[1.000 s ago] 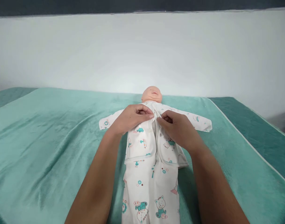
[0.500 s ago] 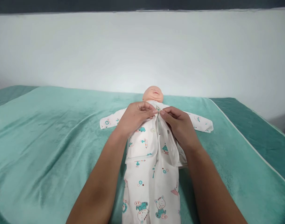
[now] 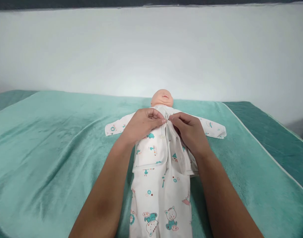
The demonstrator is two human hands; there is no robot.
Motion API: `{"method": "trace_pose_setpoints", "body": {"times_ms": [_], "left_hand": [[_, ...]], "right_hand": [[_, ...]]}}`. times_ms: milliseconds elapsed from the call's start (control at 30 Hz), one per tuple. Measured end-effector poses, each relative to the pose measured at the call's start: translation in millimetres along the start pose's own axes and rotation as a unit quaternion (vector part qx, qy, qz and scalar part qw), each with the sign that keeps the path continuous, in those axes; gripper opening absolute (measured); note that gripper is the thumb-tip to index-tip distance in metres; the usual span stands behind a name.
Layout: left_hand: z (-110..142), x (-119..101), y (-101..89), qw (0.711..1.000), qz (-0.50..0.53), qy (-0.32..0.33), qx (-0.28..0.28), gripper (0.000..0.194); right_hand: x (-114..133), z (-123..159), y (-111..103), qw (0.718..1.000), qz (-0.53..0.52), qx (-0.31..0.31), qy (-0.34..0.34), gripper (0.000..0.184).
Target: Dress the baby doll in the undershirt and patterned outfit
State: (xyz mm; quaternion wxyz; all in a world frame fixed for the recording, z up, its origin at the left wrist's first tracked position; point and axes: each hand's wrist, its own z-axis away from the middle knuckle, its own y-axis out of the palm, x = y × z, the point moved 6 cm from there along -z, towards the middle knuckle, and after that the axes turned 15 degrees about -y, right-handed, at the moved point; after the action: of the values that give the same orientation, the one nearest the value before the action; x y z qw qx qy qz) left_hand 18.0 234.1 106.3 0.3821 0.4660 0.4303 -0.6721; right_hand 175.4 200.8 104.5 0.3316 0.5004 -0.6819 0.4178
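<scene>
A baby doll lies on its back on a teal blanket, head away from me. It wears a white printed jacket and matching trousers. My left hand pinches the jacket's left front edge at the doll's chest. My right hand pinches the right front edge, and the two sets of fingertips meet at the top of the opening, just below the neck. The lower jacket front hangs apart, with snaps showing along the edge.
The blanket covers a wide flat surface, with darker teal cloth at the right. A pale wall stands close behind the doll's head. The doll's sleeves spread out to both sides.
Both hands have slid a little up the jacket opening toward the neck and brought the two front edges together there. The right flap has lifted off the doll's belly.
</scene>
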Motion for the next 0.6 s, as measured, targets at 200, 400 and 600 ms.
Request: {"method": "trace_pose_setpoints", "body": {"times_ms": [200,400,600], "left_hand": [[-2.9,2.5,2.9,0.998,0.061,-0.003,0.0,0.024],[-0.4,-1.1,3.9,0.999,0.037,0.004,0.008,0.016],[0.8,-3.5,6.7,0.999,0.019,0.026,0.027,0.006]], "right_hand": [[0.8,1.3,1.8,1.0,-0.014,0.013,-0.003,0.024],[1.8,-1.3,2.2,0.999,-0.018,0.019,-0.027,0.032],[-1.5,-1.4,0.6,0.999,-0.047,0.008,0.02,0.024]]}}
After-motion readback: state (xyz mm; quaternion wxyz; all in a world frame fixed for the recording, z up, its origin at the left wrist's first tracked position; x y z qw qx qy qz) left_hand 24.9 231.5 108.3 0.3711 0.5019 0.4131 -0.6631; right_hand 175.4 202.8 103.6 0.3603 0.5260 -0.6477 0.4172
